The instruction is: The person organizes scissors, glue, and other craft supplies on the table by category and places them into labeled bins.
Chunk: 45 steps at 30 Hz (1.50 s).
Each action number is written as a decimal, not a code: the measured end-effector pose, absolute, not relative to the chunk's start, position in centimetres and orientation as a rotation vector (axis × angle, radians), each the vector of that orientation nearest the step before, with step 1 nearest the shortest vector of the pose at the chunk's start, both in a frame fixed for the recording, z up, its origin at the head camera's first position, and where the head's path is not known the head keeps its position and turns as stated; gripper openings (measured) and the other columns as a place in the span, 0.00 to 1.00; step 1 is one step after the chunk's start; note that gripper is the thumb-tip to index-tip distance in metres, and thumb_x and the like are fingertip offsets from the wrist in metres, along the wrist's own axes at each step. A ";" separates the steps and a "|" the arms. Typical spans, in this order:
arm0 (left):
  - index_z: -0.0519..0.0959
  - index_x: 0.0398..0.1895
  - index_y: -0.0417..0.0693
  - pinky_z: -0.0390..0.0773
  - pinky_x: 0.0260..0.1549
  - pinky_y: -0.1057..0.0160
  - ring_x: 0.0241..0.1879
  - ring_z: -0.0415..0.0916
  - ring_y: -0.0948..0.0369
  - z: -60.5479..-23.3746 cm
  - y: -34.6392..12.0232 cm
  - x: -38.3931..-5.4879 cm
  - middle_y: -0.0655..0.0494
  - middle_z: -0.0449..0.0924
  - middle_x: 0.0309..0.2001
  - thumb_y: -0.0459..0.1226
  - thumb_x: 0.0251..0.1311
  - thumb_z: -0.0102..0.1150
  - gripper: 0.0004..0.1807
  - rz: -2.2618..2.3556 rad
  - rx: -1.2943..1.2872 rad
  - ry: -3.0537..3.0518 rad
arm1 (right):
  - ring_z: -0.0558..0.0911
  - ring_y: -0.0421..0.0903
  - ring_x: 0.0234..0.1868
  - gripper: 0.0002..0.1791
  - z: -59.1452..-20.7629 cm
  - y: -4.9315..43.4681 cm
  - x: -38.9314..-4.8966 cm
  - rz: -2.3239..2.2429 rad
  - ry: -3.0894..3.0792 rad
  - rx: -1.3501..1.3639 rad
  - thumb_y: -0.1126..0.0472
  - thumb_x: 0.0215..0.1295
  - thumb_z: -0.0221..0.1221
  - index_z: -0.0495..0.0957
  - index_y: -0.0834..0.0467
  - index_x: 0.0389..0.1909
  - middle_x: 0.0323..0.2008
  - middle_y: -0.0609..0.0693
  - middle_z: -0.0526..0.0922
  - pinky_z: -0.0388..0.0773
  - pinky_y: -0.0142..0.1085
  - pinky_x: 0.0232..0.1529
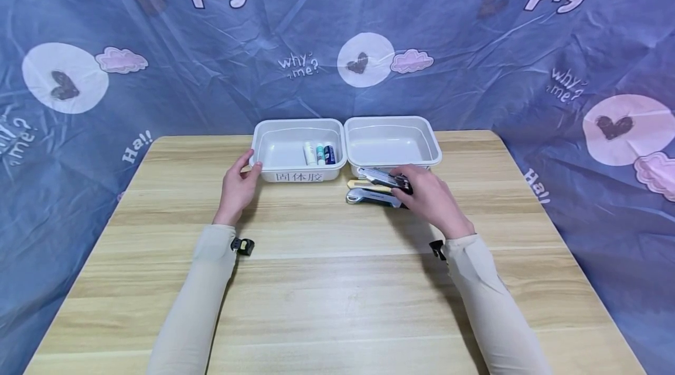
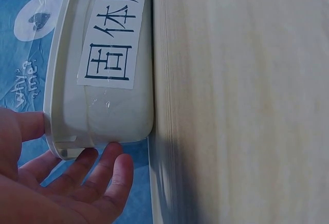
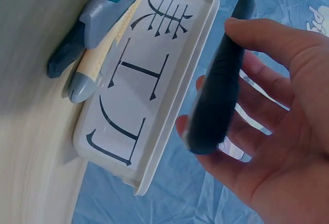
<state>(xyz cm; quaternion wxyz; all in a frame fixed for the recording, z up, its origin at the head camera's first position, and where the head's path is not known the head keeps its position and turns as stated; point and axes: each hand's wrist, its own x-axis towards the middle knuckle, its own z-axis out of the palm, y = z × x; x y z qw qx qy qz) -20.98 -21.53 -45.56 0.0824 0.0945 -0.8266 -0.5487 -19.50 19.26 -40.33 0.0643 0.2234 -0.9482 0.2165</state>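
My left hand [image 1: 237, 187] holds the left corner of a white plastic box [image 1: 269, 173], thumb at the rim and fingertips under it in the left wrist view. Three glue sticks [image 1: 320, 155] lie inside: one white, one teal, one dark blue. A dark-handled utility knife [image 3: 218, 85] is in the grip of my right hand [image 1: 429, 196], raised at the front of a second white box [image 1: 392, 159]. Below it on the table lie a yellow utility knife [image 3: 95, 62] and a grey and dark utility knife [image 1: 369, 197], side by side.
The two boxes stand side by side at the back of the wooden table [image 1: 337, 287]. Both carry front labels with Chinese characters; the right box's label [image 3: 136, 75] shows in the right wrist view. A blue printed cloth [image 1: 306, 12] hangs behind.
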 end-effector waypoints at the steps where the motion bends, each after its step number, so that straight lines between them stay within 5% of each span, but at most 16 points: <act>1: 0.66 0.77 0.52 0.74 0.45 0.70 0.56 0.78 0.47 -45.6 -21.5 -20.9 0.40 0.70 0.71 0.44 0.76 0.54 0.29 -1.637 0.281 -2.468 | 0.82 0.59 0.55 0.19 -40.3 19.2 -19.6 0.658 -2.864 0.664 0.60 0.65 0.68 0.81 0.58 0.56 0.54 0.58 0.85 0.78 0.57 0.52; 19: 0.66 0.77 0.53 0.73 0.43 0.69 0.56 0.78 0.47 -45.6 -21.5 -20.9 0.40 0.69 0.71 0.44 0.75 0.55 0.29 -1.650 0.298 -2.468 | 0.84 0.57 0.47 0.17 -39.6 18.8 -21.1 0.716 -2.777 0.428 0.57 0.65 0.68 0.84 0.57 0.52 0.50 0.56 0.86 0.78 0.57 0.42; 45: 0.66 0.77 0.55 0.74 0.42 0.70 0.55 0.79 0.47 -45.7 -21.6 -21.0 0.41 0.70 0.71 0.44 0.75 0.56 0.29 -1.659 0.309 -2.459 | 0.84 0.60 0.46 0.16 -41.1 19.9 -22.3 0.791 -2.764 0.316 0.59 0.65 0.68 0.85 0.62 0.51 0.48 0.63 0.87 0.76 0.55 0.44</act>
